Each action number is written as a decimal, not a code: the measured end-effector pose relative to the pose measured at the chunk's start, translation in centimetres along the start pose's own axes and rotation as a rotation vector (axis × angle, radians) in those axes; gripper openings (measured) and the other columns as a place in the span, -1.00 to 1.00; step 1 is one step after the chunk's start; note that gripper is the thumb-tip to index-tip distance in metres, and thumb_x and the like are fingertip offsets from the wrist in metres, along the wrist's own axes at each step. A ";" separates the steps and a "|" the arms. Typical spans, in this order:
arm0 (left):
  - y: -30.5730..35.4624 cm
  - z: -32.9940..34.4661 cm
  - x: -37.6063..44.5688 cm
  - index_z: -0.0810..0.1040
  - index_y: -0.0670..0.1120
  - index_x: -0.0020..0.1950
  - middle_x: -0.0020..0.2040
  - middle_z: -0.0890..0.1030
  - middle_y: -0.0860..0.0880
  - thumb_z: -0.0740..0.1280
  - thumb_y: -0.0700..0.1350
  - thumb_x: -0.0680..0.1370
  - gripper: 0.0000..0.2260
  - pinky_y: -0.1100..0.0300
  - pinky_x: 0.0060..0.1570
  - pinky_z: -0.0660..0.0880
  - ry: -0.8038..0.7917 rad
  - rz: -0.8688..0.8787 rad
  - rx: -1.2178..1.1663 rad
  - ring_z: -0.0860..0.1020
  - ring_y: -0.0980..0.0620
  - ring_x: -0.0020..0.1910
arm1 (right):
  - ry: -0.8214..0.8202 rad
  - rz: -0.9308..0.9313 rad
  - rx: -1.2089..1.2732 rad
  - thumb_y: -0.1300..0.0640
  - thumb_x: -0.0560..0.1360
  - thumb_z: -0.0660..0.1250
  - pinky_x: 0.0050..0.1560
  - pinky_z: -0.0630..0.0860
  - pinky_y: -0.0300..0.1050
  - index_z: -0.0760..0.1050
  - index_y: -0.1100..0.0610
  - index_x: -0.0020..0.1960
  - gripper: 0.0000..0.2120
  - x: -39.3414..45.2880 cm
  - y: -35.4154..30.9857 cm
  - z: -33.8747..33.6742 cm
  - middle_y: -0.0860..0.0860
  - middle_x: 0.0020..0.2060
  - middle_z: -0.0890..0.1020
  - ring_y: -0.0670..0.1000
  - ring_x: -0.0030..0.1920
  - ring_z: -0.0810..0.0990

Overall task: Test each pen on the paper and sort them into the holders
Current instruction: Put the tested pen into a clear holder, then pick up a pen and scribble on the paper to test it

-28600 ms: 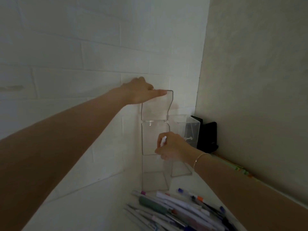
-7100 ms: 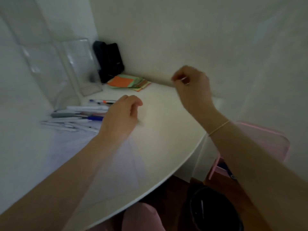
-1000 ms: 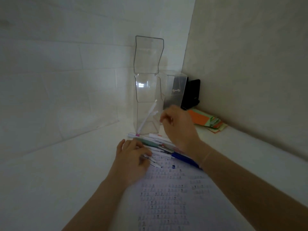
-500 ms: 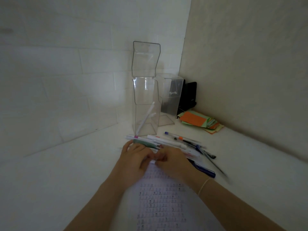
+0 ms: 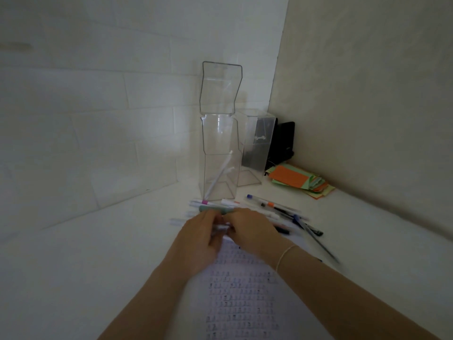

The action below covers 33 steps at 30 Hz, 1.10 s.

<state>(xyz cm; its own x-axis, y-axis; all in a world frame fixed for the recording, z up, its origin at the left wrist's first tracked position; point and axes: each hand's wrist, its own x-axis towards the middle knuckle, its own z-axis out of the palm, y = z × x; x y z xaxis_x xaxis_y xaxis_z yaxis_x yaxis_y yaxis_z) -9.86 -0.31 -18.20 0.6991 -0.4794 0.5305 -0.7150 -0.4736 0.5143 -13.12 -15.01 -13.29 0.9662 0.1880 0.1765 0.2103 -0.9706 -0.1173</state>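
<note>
Head view: one white pen (image 5: 219,176) already inside the tall clear holder (image 5: 219,158); many pens (image 5: 274,209) left on the worktop (image 5: 73,266) just in front. Left hand (image 5: 201,235) and right hand (image 5: 250,231) together over the paper (image 5: 242,298), apparently pinching a small blurred pen (image 5: 220,228); exact grip hard to tell.

Dim, soft light; blurred, edge-warped view.

Tall holder (image 5: 219,153): clear, glossy plastic. Second holder (image 5: 255,141): the same. Table (image 5: 98,253): white, smooth, matt. Sheet (image 5: 240,295): thin printed paper. Coloured notes (image 5: 300,181): matt paper. Pens (image 5: 277,209): plastic barrels.
</note>
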 end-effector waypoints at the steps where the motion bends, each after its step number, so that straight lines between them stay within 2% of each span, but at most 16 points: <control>1: 0.0 0.0 -0.1 0.50 -0.09 0.11 -0.02 0.60 -0.01 0.21 -0.03 0.47 -0.73 0.19 -0.07 0.49 -0.004 -0.032 -0.023 0.58 0.07 -0.08 | -0.007 -0.033 -0.003 0.02 0.55 0.22 0.08 0.45 -0.07 0.55 0.08 0.16 -0.74 0.1 0.1 0.0 0.09 0.11 0.60 0.12 0.12 0.55; 3: 0.3 0.0 -0.1 0.47 -0.09 0.16 0.00 0.59 -0.03 0.21 -0.07 0.47 -0.71 0.22 -0.06 0.48 -0.028 -0.051 -0.040 0.58 0.05 -0.07 | -0.006 -0.026 -0.038 0.06 0.55 0.21 0.01 0.44 -0.10 0.57 0.09 0.11 -0.77 0.2 0.3 -0.1 0.08 0.07 0.62 0.12 0.08 0.56; 5: 0.5 -0.1 -0.1 0.47 -0.09 0.16 0.00 0.59 -0.05 0.19 -0.08 0.47 -0.71 0.14 -0.05 0.49 -0.037 -0.001 -0.010 0.57 0.00 -0.07 | -0.003 -0.002 -0.070 0.07 0.52 0.23 -0.04 0.44 -0.09 0.57 0.12 0.06 -0.79 0.4 0.4 -0.3 0.09 0.02 0.60 0.12 0.04 0.57; 7: 0.3 -0.2 0.0 0.50 -0.07 0.17 0.04 0.58 -0.02 0.17 -0.05 0.48 -0.70 0.11 -0.01 0.48 0.011 0.058 0.106 0.55 -0.01 -0.03 | 0.033 0.046 0.023 0.11 0.46 0.29 -0.07 0.44 -0.14 0.57 0.13 -0.01 -0.83 0.6 0.7 -1.4 0.05 -0.08 0.58 0.06 -0.05 0.56; 9: 0.1 -0.4 0.1 0.51 -0.04 0.20 0.07 0.59 0.01 0.13 -0.03 0.51 -0.68 0.10 0.05 0.43 0.072 0.048 0.189 0.54 0.00 0.02 | 0.130 0.127 0.287 0.20 0.41 0.36 -0.13 0.48 -0.29 0.61 0.13 -0.13 -0.93 0.7 1.5 -3.4 0.00 -0.21 0.60 -0.05 -0.20 0.54; 11: 0.2 -0.5 0.2 0.54 -0.05 0.18 0.04 0.61 0.00 0.10 -0.04 0.53 -0.68 0.11 0.05 0.41 0.132 0.034 0.228 0.56 -0.02 0.02 | 0.228 0.195 0.616 0.28 0.39 0.41 -0.26 0.47 -0.42 0.62 0.10 -0.21 -0.91 0.1 2.2 -5.9 -0.03 -0.33 0.63 -0.13 -0.34 0.54; 13: 0.6 -0.7 0.4 0.57 -0.07 0.13 -0.03 0.63 0.00 0.09 -0.04 0.56 -0.69 0.17 0.00 0.38 0.166 0.044 0.228 0.57 -0.02 -0.04 | 0.325 0.252 0.941 0.29 0.42 0.40 -0.24 0.50 -0.32 0.60 0.06 -0.24 -0.85 -0.6 2.4 -7.4 -0.03 -0.38 0.63 -0.11 -0.35 0.55; 16: 2.0 -1.0 0.6 0.58 -0.09 0.06 -0.13 0.62 0.02 0.12 -0.04 0.57 -0.73 0.25 -0.08 0.34 0.205 0.088 0.191 0.49 0.10 -0.14 | 0.438 0.310 1.377 0.28 0.48 0.33 -0.11 0.56 -0.18 0.61 0.11 -0.20 -0.86 -0.9 1.5 -7.4 0.02 -0.30 0.66 0.00 -0.21 0.60; 19: 3.7 -1.0 0.4 0.56 -0.09 0.04 -0.17 0.60 0.02 0.12 0.00 0.58 -0.73 0.33 -0.18 0.39 0.172 0.095 0.114 0.48 0.13 -0.23 | 0.362 0.366 1.916 0.16 0.54 0.24 -0.04 0.56 -0.08 0.57 0.19 -0.16 -0.82 -0.8 0.1 -6.4 0.08 -0.26 0.67 0.06 -0.16 0.65; 21: 4.3 -0.8 0.2 0.56 -0.12 0.00 -0.23 0.58 0.00 0.13 -0.01 0.58 -0.73 0.40 -0.24 0.33 0.168 0.105 0.069 0.45 0.18 -0.31 | 0.264 0.360 2.097 0.10 0.50 0.23 -0.06 0.54 -0.05 0.54 0.23 -0.17 -0.78 -0.8 -0.9 -6.1 0.10 -0.36 0.59 0.06 -0.28 0.60; 22: 4.4 -0.8 0.2 0.56 -0.13 -0.02 -0.25 0.57 0.00 0.13 -0.02 0.57 -0.73 0.43 -0.24 0.30 0.178 0.110 0.051 0.42 0.20 -0.33 | 0.240 0.340 2.143 0.10 0.45 0.25 -0.11 0.50 -0.08 0.51 0.22 -0.20 -0.81 -0.7 -1.3 -6.1 0.07 -0.43 0.50 0.02 -0.37 0.52; 25: 4.4 -1.1 0.2 0.57 -0.16 -0.01 -0.24 0.57 -0.01 0.13 -0.05 0.58 -0.73 0.42 -0.22 0.31 0.196 0.128 0.059 0.45 0.16 -0.32 | 0.259 0.346 2.233 0.16 0.42 0.17 -0.29 0.33 -0.13 0.39 0.18 -0.24 -0.89 -0.6 -1.4 -6.0 0.02 -0.50 0.31 -0.04 -0.47 0.28; 26: 4.4 -1.1 0.2 0.57 -0.16 0.00 -0.23 0.58 -0.01 0.13 -0.05 0.58 -0.73 0.41 -0.22 0.33 0.192 0.134 0.061 0.47 0.14 -0.31 | 0.258 0.356 2.228 0.15 0.45 0.16 -0.30 0.33 -0.12 0.38 0.18 -0.22 -0.88 -0.7 -1.4 -6.1 0.02 -0.49 0.31 -0.03 -0.47 0.28; 28: 4.6 -1.1 0.2 0.56 -0.15 0.02 -0.21 0.58 -0.02 0.14 -0.03 0.58 -0.73 0.38 -0.24 0.37 0.186 0.134 0.036 0.48 0.13 -0.30 | 0.228 0.363 2.145 0.02 0.42 0.27 -0.25 0.39 -0.10 0.40 0.19 -0.18 -0.78 -1.2 -1.4 -6.1 0.06 -0.45 0.38 0.01 -0.42 0.37; 30: 5.1 -0.8 0.1 0.56 -0.12 0.05 -0.18 0.59 -0.01 0.13 0.01 0.58 -0.71 0.33 -0.26 0.43 0.150 0.126 0.010 0.50 0.12 -0.28 | 0.201 0.413 1.929 -0.15 0.35 0.32 -0.19 0.46 -0.09 0.46 0.19 -0.22 -0.63 -1.7 -1.4 -6.1 0.08 -0.41 0.48 0.03 -0.36 0.47; 33: 5.5 -0.5 -0.3 0.56 -0.07 0.06 -0.16 0.62 0.01 0.14 0.09 0.57 -0.68 0.20 -0.22 0.50 0.083 0.119 -0.015 0.55 0.11 -0.25 | 0.259 0.423 1.340 -0.15 0.44 0.32 -0.25 0.49 -0.29 0.47 0.20 -0.38 -0.57 -2.5 -1.0 -5.9 0.03 -0.45 0.51 -0.09 -0.39 0.49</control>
<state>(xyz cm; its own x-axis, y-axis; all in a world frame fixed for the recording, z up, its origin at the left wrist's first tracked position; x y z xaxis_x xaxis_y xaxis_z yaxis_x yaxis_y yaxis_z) -14.03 -2.37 -15.18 0.6072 -0.4680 0.6421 -0.7931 -0.4055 0.4545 -16.61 -15.40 -7.84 0.9673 -0.2486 0.0496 0.0395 -0.0453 -0.9982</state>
